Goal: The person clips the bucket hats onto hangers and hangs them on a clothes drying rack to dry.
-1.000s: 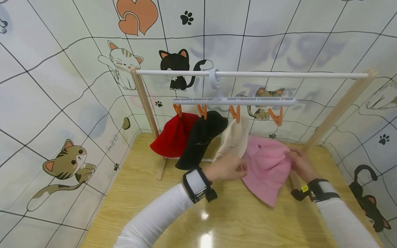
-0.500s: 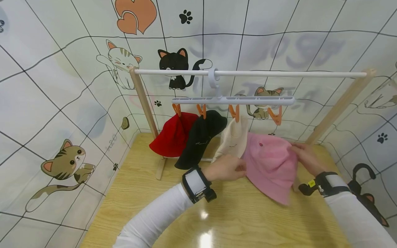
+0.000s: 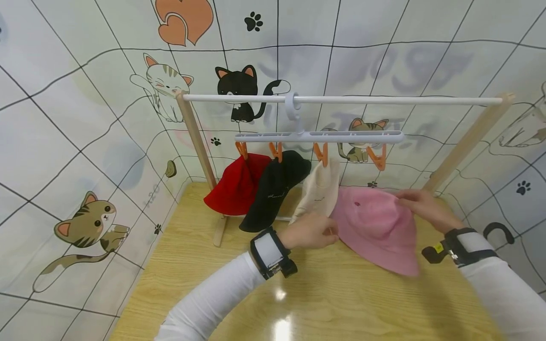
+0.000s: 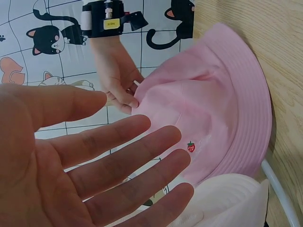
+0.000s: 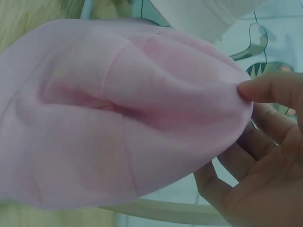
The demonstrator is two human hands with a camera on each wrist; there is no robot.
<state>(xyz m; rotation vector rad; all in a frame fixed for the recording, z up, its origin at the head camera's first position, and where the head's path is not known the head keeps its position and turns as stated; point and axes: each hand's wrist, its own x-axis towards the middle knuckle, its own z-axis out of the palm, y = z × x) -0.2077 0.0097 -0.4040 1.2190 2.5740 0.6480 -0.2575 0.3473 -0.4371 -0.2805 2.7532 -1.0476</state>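
Note:
A pink bucket hat (image 3: 375, 227) with a small strawberry mark hangs tilted just above the wooden table (image 3: 324, 303). My right hand (image 3: 415, 203) pinches its upper right edge; the right wrist view shows the thumb on the pink cloth (image 5: 118, 118) and the fingers (image 5: 255, 156) beneath. My left hand (image 3: 311, 231) is at the hat's left side. In the left wrist view its fingers (image 4: 118, 156) are spread straight, holding nothing, in front of the hat (image 4: 213, 118). An empty orange clip (image 3: 377, 158) hangs above the hat.
A white hanger bar (image 3: 320, 137) hangs from the white rail (image 3: 384, 100) of a rack with wooden posts (image 3: 198, 142). Clipped to it are a red hat (image 3: 236, 184), a black hat (image 3: 277, 189) and a cream hat (image 3: 320, 192). Cat-patterned walls surround the table.
My right hand has moved up and to the right, drawing the pink hat's edge with it and spreading the hat wider. The left hand has barely moved.

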